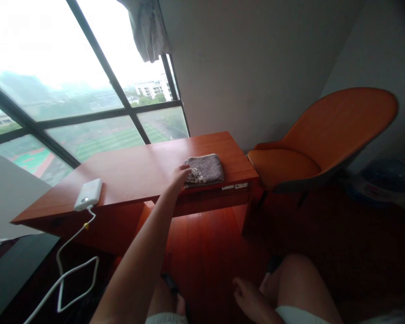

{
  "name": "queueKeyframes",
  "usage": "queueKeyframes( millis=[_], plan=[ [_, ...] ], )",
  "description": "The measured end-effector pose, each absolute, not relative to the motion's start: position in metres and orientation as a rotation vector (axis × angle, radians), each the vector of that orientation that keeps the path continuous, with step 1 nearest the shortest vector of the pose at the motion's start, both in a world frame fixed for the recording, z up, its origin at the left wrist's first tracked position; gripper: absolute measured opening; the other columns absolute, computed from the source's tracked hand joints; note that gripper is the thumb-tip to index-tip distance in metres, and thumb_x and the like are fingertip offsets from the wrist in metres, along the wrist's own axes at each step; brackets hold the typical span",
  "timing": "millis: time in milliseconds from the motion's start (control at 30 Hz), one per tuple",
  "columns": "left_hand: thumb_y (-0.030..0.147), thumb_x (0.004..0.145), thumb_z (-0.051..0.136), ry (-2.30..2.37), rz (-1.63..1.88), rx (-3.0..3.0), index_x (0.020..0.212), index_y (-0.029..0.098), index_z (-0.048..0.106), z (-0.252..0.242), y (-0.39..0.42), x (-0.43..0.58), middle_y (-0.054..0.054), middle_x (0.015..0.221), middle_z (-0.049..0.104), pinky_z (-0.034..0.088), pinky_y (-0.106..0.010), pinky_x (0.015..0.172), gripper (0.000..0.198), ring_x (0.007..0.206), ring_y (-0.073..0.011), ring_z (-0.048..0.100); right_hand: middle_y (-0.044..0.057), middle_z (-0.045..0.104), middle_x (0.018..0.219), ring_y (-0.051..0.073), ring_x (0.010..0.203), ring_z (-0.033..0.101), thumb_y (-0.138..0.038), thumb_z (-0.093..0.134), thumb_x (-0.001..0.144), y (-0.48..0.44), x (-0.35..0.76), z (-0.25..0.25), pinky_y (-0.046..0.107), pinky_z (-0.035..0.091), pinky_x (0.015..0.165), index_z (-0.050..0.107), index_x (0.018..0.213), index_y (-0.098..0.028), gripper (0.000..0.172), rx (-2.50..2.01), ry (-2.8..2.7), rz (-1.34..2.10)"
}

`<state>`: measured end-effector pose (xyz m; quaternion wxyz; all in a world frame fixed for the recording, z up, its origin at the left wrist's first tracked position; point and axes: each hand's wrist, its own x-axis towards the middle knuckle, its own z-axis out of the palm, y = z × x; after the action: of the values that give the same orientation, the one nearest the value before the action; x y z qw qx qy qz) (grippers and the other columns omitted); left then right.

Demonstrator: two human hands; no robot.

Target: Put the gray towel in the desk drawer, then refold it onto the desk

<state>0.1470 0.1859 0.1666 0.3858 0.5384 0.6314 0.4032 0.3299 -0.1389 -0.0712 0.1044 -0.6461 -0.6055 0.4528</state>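
Note:
A grey-brown folded towel with a pale patterned corner lies near the front edge of the wooden desk. At its left edge is my left hand, fingers closed together on the cloth; the fingertips partly hide that edge. My right hand hangs low beside my right knee, away from the desk. Its fingers are loosely bent and a little apart, and I see nothing in them.
On the desk's left part lies a white power bank with a white cable trailing down over the front edge. An orange chair stands to the right of the desk. Behind the desk is a large window.

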Motion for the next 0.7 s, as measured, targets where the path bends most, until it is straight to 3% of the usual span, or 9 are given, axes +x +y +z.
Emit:
queueKeyframes(
  millis=[167, 300, 433, 533, 633, 700],
  plan=[
    [0.022, 0.063, 0.062, 1.784, 0.895, 1.574, 0.110, 0.016, 0.068, 0.166, 0.192, 0.138, -0.006, 0.082, 0.069, 0.048, -0.028, 0.065, 0.048, 0.072, -0.0182, 0.063, 0.015, 0.071, 0.111, 0.023, 0.109, 0.064, -0.014, 0.037, 0.079, -0.139, 0.329, -0.078, 0.036, 0.039, 0.101, 0.062, 0.116, -0.012, 0.044, -1.915, -1.793, 1.333],
    [0.025, 0.069, 0.061, 1.916, 0.767, 1.858, 0.107, 0.021, 0.069, 0.173, 0.177, 0.133, -0.011, 0.105, 0.067, 0.049, -0.038, 0.085, 0.039, 0.100, -0.0276, 0.062, 0.016, 0.071, 0.114, 0.024, 0.111, 0.064, -0.013, 0.037, 0.080, -0.138, 0.329, -0.079, 0.037, 0.040, 0.100, 0.061, 0.117, -0.010, 0.045, -1.908, -1.796, 1.323],
    [0.029, 0.085, 0.047, 1.895, 0.566, 2.574, 0.124, 0.024, 0.060, 0.181, 0.161, 0.152, -0.012, 0.138, 0.052, 0.041, -0.045, 0.103, 0.042, 0.125, -0.0291, 0.048, 0.018, 0.069, 0.118, 0.026, 0.116, 0.061, -0.012, 0.036, 0.080, -0.139, 0.327, -0.079, 0.037, 0.043, 0.093, 0.062, 0.118, -0.009, 0.046, -1.948, -1.799, 1.328],
    [0.043, 0.090, 0.042, 1.647, 0.433, 2.813, 0.137, 0.032, 0.048, 0.177, 0.162, 0.170, -0.005, 0.153, 0.038, 0.023, -0.054, 0.116, 0.048, 0.141, -0.0295, 0.030, 0.016, 0.070, 0.116, 0.024, 0.114, 0.062, -0.011, 0.037, 0.079, -0.140, 0.326, -0.083, 0.035, 0.044, 0.091, 0.062, 0.117, -0.011, 0.045, -1.959, -1.803, 1.315],
    [0.064, 0.088, 0.033, 1.673, 0.264, 2.679, 0.145, 0.033, 0.037, 0.165, 0.171, 0.176, -0.008, 0.158, 0.030, 0.020, -0.064, 0.113, 0.064, 0.145, -0.0336, 0.022, 0.014, 0.072, 0.112, 0.022, 0.109, 0.064, -0.011, 0.038, 0.079, -0.141, 0.328, -0.087, 0.035, 0.043, 0.094, 0.063, 0.116, -0.012, 0.044, -1.965, -1.801, 1.305],
    [0.069, 0.087, 0.025, 1.720, 0.232, 2.594, 0.146, 0.032, 0.034, 0.157, 0.176, 0.173, -0.010, 0.158, 0.029, 0.022, -0.066, 0.111, 0.070, 0.145, -0.0343, 0.021, 0.014, 0.072, 0.113, 0.022, 0.109, 0.064, -0.011, 0.038, 0.080, -0.142, 0.329, -0.087, 0.035, 0.042, 0.095, 0.063, 0.117, -0.012, 0.044, -1.973, -1.804, 1.308]
  ],
)
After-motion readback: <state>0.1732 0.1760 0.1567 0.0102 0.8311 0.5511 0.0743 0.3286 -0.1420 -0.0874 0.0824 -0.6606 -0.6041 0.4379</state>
